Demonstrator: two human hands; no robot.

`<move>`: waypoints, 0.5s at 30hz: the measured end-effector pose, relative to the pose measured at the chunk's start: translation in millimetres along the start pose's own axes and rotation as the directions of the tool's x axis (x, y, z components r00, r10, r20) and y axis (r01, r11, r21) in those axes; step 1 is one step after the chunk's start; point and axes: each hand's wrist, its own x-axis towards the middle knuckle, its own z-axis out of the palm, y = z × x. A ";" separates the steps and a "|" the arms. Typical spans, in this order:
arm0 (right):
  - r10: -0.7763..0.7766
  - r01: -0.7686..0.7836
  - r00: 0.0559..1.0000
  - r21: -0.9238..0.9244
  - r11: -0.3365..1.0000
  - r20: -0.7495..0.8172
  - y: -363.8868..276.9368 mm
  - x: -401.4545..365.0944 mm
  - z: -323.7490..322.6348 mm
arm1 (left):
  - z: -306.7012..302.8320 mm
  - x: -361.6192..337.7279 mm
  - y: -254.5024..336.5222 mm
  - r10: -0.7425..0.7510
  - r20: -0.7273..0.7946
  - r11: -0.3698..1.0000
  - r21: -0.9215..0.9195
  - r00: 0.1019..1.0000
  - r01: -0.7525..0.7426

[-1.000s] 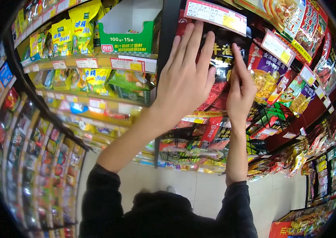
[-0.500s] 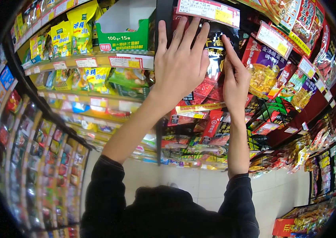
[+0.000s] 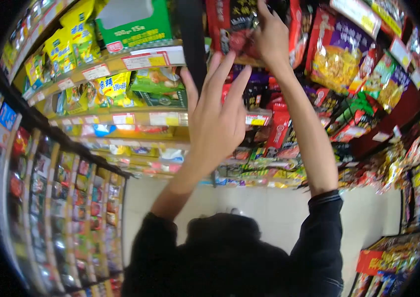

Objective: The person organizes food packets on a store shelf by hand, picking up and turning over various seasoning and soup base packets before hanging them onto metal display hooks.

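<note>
My left hand (image 3: pixel 217 116) is raised in front of the shelves with its fingers spread, and nothing is in it. Its fingertips overlap the lower edge of a red and black seasoning packet (image 3: pixel 224 24) in this view. On that packet's front lies my right hand (image 3: pixel 273 42), index finger stretched upward and thumb side against the packet. Part of the packet is hidden behind this hand, and its top is cut off by the view. To the right hangs a red and purple seasoning packet (image 3: pixel 338 52) with a picture of yellow food.
A green display box (image 3: pixel 138 27) and yellow seasoning bags (image 3: pixel 78 32) stand on the upper left shelf. A dark upright post (image 3: pixel 191 39) divides the shelving. More racks (image 3: pixel 66 198) line the left side. Pale floor (image 3: pixel 269 203) lies below, with a red-fronted display (image 3: pixel 371 262) at lower right.
My left hand has drawn back and down from the packets. My right hand has moved up over the front of a red and black packet. The view has shifted, and the upper price label is out of sight.
</note>
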 end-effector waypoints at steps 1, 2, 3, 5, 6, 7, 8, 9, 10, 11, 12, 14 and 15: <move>-0.168 0.175 0.975 0.037 0.984 -0.144 6.8 -5.0 10.2 | 0.3 -22.2 1.2 -0.025 0.013 0.996 -0.087 1.000 0.027; 0.059 -0.061 0.997 0.047 0.997 0.043 -10.7 -8.3 -0.8 | 1.2 -44.8 2.3 -0.056 0.029 0.983 -0.172 0.998 0.060; 0.031 -0.031 0.999 -0.009 0.999 0.037 -5.7 -16.3 3.8 | 1.9 -65.9 4.5 -0.106 0.046 0.969 -0.221 0.993 0.114; 0.184 -0.167 0.959 -0.094 0.981 0.215 -24.2 -21.6 -16.0 | 0.6 -105.7 7.8 -0.231 0.090 0.929 -0.275 0.969 0.247; 0.152 -0.128 0.969 -0.130 0.983 0.193 -29.6 -30.4 -28.3 | -0.2 -124.3 7.2 -0.303 0.118 0.903 -0.281 0.946 0.324; 0.116 -0.087 0.978 -0.165 0.982 0.173 -34.9 -40.4 -41.5 | 2.7 -142.5 4.4 -0.306 0.148 0.890 -0.305 0.940 0.338; 0.223 -0.212 0.956 -0.079 0.974 0.190 -57.7 -51.0 -68.0 | 7.4 -160.8 0.9 -0.310 0.178 0.876 -0.328 0.934 0.353; -0.190 0.167 0.974 -0.178 0.970 -0.126 -22.0 -77.7 -63.0 | 13.5 -176.0 -1.5 -0.317 0.210 0.859 -0.350 0.925 0.374; 0.011 -0.008 0.995 0.030 1.000 -0.103 -43.3 -103.5 -87.9 | 21.2 -186.5 -2.0 -0.385 0.295 0.776 -0.409 0.874 0.480; 0.144 -0.104 0.985 0.342 0.934 -0.096 -53.8 -130.7 -100.5 | 31.5 -193.8 -1.7 -0.439 0.381 0.678 -0.454 0.813 0.579; 0.162 -0.150 0.987 0.430 0.890 0.010 -50.2 -166.5 -116.8 | 43.7 -200.2 -1.7 -0.478 0.466 0.567 -0.484 0.745 0.667; 0.286 -0.311 0.948 0.584 0.750 0.138 -46.6 -235.1 -133.5 | 73.9 -207.5 -8.2 -0.489 0.580 0.504 -0.422 0.652 0.754; 0.387 -0.398 0.906 0.655 0.643 0.170 -41.6 -263.9 -128.8 | 90.5 -207.0 -10.6 -0.499 0.517 0.575 -0.402 0.695 0.712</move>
